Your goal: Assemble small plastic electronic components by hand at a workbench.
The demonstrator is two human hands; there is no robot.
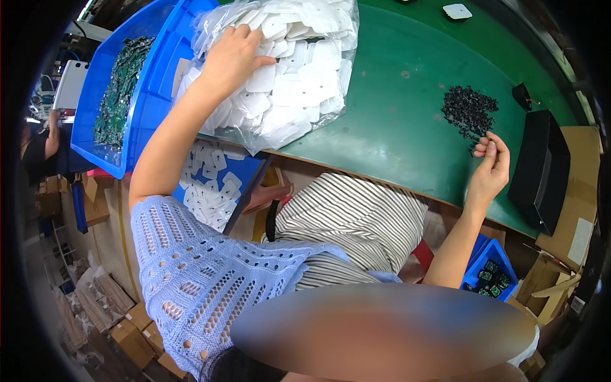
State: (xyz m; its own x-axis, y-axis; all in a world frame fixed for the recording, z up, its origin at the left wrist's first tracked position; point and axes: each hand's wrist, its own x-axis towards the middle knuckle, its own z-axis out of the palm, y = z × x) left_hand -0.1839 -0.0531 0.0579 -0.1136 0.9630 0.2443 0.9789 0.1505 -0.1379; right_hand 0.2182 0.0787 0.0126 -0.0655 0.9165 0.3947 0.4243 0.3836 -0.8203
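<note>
My left hand (pixel 237 57) rests on the white plastic covers (pixel 299 86) heaped in a clear plastic bag (pixel 254 141) at the table's left end. Its thumb stands apart from the bent fingers, and no cover is plainly gripped. My right hand (pixel 490 167) is at the near edge of a pile of tiny black parts (pixel 470 108) on the right of the green table (pixel 388 95). Thumb and fingertips are pinched together there; what lies between them, if anything, is too small to make out.
Left of the bag stands a blue bin (pixel 143 105) with green circuit boards (pixel 124 89). A black tray (pixel 541 172) edges the table's right end. Below are a blue surface with white covers (pixel 213 191) and a blue box (pixel 509 280) of small boards. One white piece (pixel 457 11) lies far back.
</note>
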